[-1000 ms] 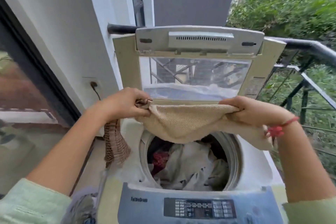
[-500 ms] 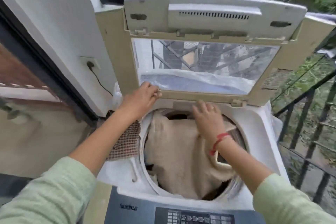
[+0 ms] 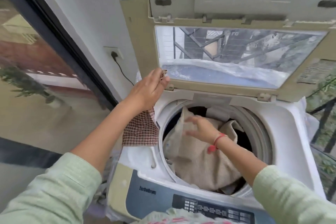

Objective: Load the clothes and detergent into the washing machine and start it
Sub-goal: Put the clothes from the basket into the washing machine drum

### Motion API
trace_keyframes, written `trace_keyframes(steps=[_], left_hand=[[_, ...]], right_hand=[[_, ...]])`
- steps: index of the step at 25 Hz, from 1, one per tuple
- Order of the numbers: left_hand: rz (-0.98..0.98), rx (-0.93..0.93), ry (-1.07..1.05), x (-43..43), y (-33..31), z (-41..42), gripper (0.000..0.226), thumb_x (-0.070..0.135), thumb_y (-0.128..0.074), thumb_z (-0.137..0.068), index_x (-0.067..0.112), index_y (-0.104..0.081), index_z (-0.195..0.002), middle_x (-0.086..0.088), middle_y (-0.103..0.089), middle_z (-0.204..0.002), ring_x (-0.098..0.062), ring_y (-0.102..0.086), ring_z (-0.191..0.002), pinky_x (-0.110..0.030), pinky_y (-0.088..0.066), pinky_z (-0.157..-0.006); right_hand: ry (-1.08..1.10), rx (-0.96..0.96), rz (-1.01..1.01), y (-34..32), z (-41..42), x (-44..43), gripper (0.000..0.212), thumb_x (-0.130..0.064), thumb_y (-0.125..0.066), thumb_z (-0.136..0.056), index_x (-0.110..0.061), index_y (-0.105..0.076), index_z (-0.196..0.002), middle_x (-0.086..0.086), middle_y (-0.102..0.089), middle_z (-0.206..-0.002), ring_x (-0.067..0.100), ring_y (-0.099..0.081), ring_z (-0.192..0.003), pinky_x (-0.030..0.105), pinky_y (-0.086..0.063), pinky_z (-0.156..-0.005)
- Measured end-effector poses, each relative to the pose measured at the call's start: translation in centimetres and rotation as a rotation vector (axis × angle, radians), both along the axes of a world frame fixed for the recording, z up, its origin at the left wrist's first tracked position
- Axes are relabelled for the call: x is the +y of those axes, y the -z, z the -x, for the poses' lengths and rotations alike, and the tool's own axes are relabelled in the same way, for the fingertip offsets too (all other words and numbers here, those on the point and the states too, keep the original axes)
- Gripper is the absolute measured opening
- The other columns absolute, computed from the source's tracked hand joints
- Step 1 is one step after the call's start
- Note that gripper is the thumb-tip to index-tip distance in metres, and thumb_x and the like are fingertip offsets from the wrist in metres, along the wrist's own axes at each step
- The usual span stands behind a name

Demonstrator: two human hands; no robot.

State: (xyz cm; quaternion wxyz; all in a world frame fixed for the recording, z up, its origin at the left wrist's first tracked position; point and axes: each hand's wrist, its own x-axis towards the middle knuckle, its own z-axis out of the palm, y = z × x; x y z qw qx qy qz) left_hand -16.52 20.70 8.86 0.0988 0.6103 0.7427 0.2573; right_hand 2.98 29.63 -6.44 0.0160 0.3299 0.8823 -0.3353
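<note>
A top-loading washing machine (image 3: 283, 132) stands before me with its lid (image 3: 236, 2) raised. A beige towel (image 3: 198, 162) lies in the drum over darker clothes. My right hand (image 3: 198, 129) hovers blurred over the towel inside the drum mouth, fingers apart, holding nothing. My left hand (image 3: 151, 87) is raised at the lid's lower left corner, pinching a red-and-white checked cloth (image 3: 141, 132) that hangs down beside my forearm over the machine's left side. The control panel (image 3: 212, 209) runs along the near edge.
A white wall with a socket and black plug (image 3: 114, 53) rises left of the machine. A dark-framed glass door (image 3: 36, 56) fills the far left. A dark metal railing (image 3: 325, 112) and greenery lie to the right. Patterned cloth (image 3: 181, 219) shows at the bottom edge.
The beige towel left both hands and dropped into the drum. My right hand went down to it, fingers spread. My left hand stayed raised with the checked cloth. The camera moved closer.
</note>
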Motion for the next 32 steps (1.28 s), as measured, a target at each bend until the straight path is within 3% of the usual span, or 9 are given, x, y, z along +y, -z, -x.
trace_keyframes(steps=[3,7,11,17,20,22,26,29,32], left_hand=[[-0.009,-0.029,-0.001,-1.5,-1.8,-0.3,0.031,0.045,-0.025,-0.099,0.016,-0.032,-0.089,0.010,-0.036,-0.076,-0.012,-0.040,-0.070,-0.033,-0.031,-0.065],[-0.014,0.011,0.011,-3.9,-4.0,0.2,0.050,0.060,-0.018,-0.092,0.014,-0.033,-0.098,-0.002,-0.046,-0.080,-0.020,-0.050,-0.075,-0.041,-0.043,-0.071],[-0.072,0.025,-0.113,-5.8,-6.7,1.5,0.056,0.058,-0.019,-0.091,0.010,-0.034,-0.115,0.002,-0.047,-0.070,-0.014,-0.050,-0.065,-0.031,-0.038,-0.058],[-0.283,-0.141,0.084,-4.2,-8.5,-1.8,0.059,0.069,-0.044,-0.075,0.014,-0.038,-0.096,0.013,-0.042,-0.056,0.000,-0.043,-0.049,-0.016,-0.032,-0.048],[-0.049,-0.181,0.278,-2.3,-10.1,-3.2,0.051,0.042,-0.081,-0.065,0.026,-0.055,-0.106,0.022,-0.058,-0.086,0.009,-0.054,-0.075,-0.004,-0.040,-0.064],[0.103,-0.170,0.362,-1.0,-10.1,-3.5,0.030,0.024,-0.081,-0.070,0.029,-0.067,-0.096,0.012,-0.066,-0.088,0.001,-0.060,-0.079,-0.017,-0.049,-0.071],[0.068,-0.246,0.274,0.6,-8.3,-3.1,0.030,0.041,-0.074,-0.059,0.023,-0.066,-0.083,0.005,-0.057,-0.089,-0.007,-0.058,-0.078,-0.026,-0.048,-0.073],[0.114,-0.619,0.322,0.3,-7.1,-2.7,0.036,0.024,-0.075,-0.061,0.010,-0.057,-0.089,0.008,-0.060,-0.075,-0.008,-0.060,-0.070,-0.022,-0.048,-0.065],[0.087,-0.903,0.243,0.2,-5.0,-1.8,0.040,0.007,-0.078,-0.067,0.018,-0.055,-0.098,0.011,-0.068,-0.080,-0.006,-0.066,-0.080,-0.019,-0.051,-0.069]], right_hand=[[-0.035,0.249,0.243,-3.6,4.6,-5.2,0.078,-0.048,-0.076,-0.071,-0.019,-0.045,-0.136,0.001,-0.045,-0.133,0.014,-0.043,-0.122,0.032,-0.036,-0.105],[-0.015,0.410,0.247,-3.5,8.0,-8.1,0.031,-0.024,-0.068,-0.083,-0.004,-0.065,-0.106,0.010,-0.060,-0.112,0.020,-0.053,-0.105,0.037,-0.043,-0.095],[0.478,0.789,0.265,-6.6,6.0,-5.1,0.020,-0.011,-0.040,-0.073,-0.006,-0.056,-0.085,0.003,-0.056,-0.076,0.006,-0.052,-0.070,0.018,-0.043,-0.068],[0.494,1.128,-0.333,-17.7,-0.5,-1.3,0.020,-0.001,-0.043,-0.079,-0.006,-0.060,-0.089,-0.004,-0.050,-0.062,0.011,-0.042,-0.053,0.027,-0.033,-0.049],[0.474,1.152,-0.649,-21.4,-4.2,-0.5,0.025,0.006,-0.049,-0.075,0.000,-0.067,-0.092,0.000,-0.060,-0.068,0.010,-0.048,-0.054,0.020,-0.038,-0.051],[0.476,1.099,-0.697,-22.0,-5.7,-0.1,0.026,0.006,-0.052,-0.074,-0.002,-0.069,-0.092,0.001,-0.065,-0.077,0.007,-0.055,-0.066,0.015,-0.043,-0.061],[0.529,1.017,-0.463,-20.5,-7.0,1.4,0.018,-0.002,-0.051,-0.081,-0.016,-0.064,-0.082,-0.016,-0.055,-0.076,-0.001,-0.047,-0.072,0.013,-0.037,-0.066],[0.438,1.140,-0.071,-20.1,-7.2,1.8,0.023,-0.006,-0.046,-0.093,-0.020,-0.052,-0.076,-0.018,-0.052,-0.067,0.002,-0.045,-0.064,0.019,-0.036,-0.060],[0.139,0.768,0.222,-19.1,-7.3,2.2,0.014,-0.015,-0.053,-0.089,-0.004,-0.058,-0.081,-0.003,-0.059,-0.072,0.007,-0.053,-0.067,0.020,-0.042,-0.062]])
